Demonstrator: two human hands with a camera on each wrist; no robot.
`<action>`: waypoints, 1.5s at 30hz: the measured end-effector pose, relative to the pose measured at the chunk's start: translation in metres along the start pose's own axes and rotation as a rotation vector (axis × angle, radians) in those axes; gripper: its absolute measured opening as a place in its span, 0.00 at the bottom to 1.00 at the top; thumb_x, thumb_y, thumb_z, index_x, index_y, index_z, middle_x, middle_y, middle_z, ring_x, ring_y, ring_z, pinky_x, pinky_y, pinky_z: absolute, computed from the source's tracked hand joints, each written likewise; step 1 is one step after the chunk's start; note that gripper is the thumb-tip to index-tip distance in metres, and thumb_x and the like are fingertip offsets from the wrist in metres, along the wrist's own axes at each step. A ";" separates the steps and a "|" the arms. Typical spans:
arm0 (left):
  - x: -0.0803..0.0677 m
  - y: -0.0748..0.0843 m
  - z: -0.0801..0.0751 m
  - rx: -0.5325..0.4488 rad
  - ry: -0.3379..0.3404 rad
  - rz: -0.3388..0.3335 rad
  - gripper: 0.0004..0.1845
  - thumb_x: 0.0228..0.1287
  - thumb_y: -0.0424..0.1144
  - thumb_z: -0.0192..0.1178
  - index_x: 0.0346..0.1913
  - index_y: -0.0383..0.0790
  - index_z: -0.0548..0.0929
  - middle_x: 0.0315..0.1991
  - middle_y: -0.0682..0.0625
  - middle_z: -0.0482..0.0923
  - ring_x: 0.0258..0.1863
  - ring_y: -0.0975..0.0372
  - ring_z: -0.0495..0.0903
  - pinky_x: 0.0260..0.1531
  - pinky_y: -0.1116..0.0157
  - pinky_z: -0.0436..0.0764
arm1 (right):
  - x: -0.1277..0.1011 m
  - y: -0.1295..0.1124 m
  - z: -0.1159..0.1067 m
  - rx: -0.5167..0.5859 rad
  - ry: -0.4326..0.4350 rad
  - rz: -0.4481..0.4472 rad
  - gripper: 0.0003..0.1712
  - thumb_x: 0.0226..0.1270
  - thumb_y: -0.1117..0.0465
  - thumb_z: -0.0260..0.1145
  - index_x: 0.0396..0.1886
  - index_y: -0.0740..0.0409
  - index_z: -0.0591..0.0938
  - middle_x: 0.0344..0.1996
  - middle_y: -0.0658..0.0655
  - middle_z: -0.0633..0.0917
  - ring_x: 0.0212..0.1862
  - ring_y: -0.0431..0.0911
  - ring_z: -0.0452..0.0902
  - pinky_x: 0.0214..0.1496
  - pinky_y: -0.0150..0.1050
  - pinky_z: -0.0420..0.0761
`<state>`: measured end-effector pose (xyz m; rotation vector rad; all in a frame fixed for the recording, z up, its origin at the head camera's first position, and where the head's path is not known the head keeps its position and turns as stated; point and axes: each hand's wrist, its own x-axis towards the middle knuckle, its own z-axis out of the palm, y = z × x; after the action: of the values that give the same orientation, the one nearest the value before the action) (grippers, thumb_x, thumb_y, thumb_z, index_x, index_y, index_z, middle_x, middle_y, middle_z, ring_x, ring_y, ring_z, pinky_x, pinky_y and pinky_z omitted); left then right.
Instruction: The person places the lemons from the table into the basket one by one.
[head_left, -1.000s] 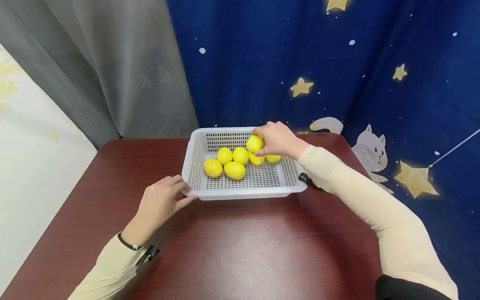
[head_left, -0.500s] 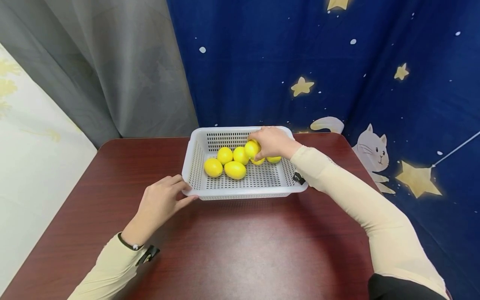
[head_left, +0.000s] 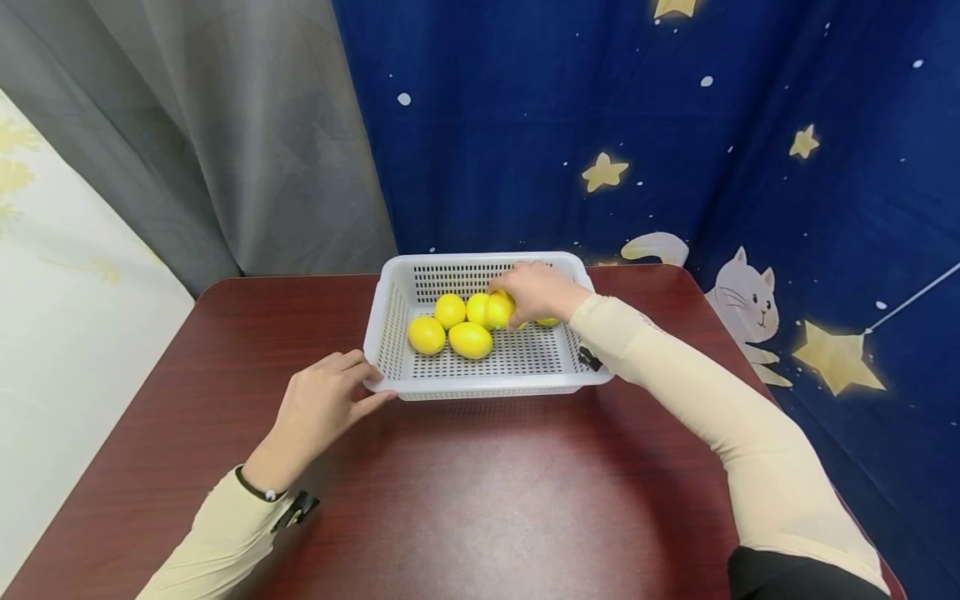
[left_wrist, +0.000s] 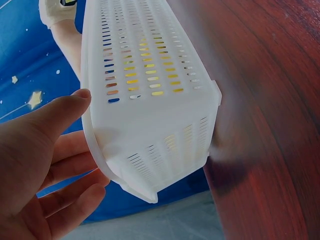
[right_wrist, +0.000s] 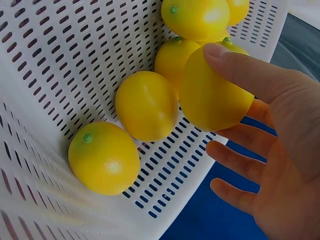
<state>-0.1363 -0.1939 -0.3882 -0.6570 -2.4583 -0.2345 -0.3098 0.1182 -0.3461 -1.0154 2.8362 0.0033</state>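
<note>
A white plastic basket (head_left: 487, 385) with slotted walls stands on the table, several yellow lemons (head_left: 470, 341) inside. My right hand (head_left: 542, 288) reaches over the basket and holds one lemon (right_wrist: 212, 95) between thumb and fingers. That lemon is close above others, overlapping a lemon behind it in the right wrist view. At the near left corner, my left hand (head_left: 322, 408) grips the basket rim, thumb outside and fingers over the edge. In the left wrist view its thumb (left_wrist: 80, 94) lies against the rim.
The dark red-brown table (head_left: 465, 500) extends in front of the basket and to both sides. Behind its far edge hang a grey curtain (head_left: 277, 125) and a blue curtain (head_left: 510, 125) with stars and a cat. A pale wall surface (head_left: 67, 317) is at the left.
My right hand has moved down and slightly left with the lemon, bringing it lower into the basket. The left hand and basket have stayed in place.
</note>
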 end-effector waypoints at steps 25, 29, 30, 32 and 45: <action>0.000 0.000 0.000 -0.015 0.017 0.006 0.16 0.42 0.52 0.78 0.29 0.48 0.85 0.25 0.58 0.76 0.24 0.67 0.70 0.19 0.67 0.72 | 0.007 -0.004 0.009 -0.032 -0.026 -0.052 0.39 0.43 0.51 0.82 0.60 0.47 0.80 0.57 0.51 0.85 0.58 0.50 0.77 0.68 0.52 0.70; -0.001 0.000 0.000 -0.004 0.002 -0.003 0.16 0.43 0.53 0.77 0.30 0.49 0.85 0.25 0.59 0.76 0.24 0.67 0.70 0.19 0.67 0.72 | 0.008 -0.006 0.012 -0.033 -0.034 -0.048 0.40 0.43 0.51 0.82 0.61 0.46 0.80 0.59 0.50 0.83 0.60 0.50 0.74 0.68 0.52 0.69; -0.001 0.000 0.000 0.000 0.000 -0.004 0.16 0.43 0.53 0.77 0.30 0.49 0.86 0.25 0.59 0.75 0.24 0.67 0.70 0.19 0.67 0.72 | 0.008 -0.007 0.013 -0.035 -0.036 -0.049 0.40 0.43 0.51 0.82 0.61 0.46 0.80 0.60 0.50 0.82 0.61 0.50 0.73 0.68 0.52 0.69; -0.001 0.000 0.000 0.005 -0.004 -0.006 0.16 0.44 0.53 0.77 0.30 0.49 0.86 0.25 0.59 0.75 0.24 0.67 0.70 0.19 0.68 0.72 | 0.009 -0.007 0.015 -0.044 -0.040 -0.054 0.40 0.43 0.51 0.82 0.61 0.45 0.80 0.61 0.50 0.81 0.61 0.49 0.71 0.66 0.51 0.69; -0.001 0.000 0.001 -0.008 0.023 0.005 0.15 0.44 0.54 0.76 0.30 0.49 0.85 0.26 0.58 0.78 0.25 0.66 0.72 0.19 0.65 0.74 | 0.007 -0.014 0.019 -0.054 -0.079 -0.065 0.41 0.42 0.50 0.83 0.60 0.48 0.80 0.65 0.54 0.78 0.69 0.53 0.68 0.74 0.53 0.64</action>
<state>-0.1362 -0.1944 -0.3894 -0.6601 -2.4347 -0.2491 -0.3042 0.1041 -0.3649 -1.0924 2.7443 0.1114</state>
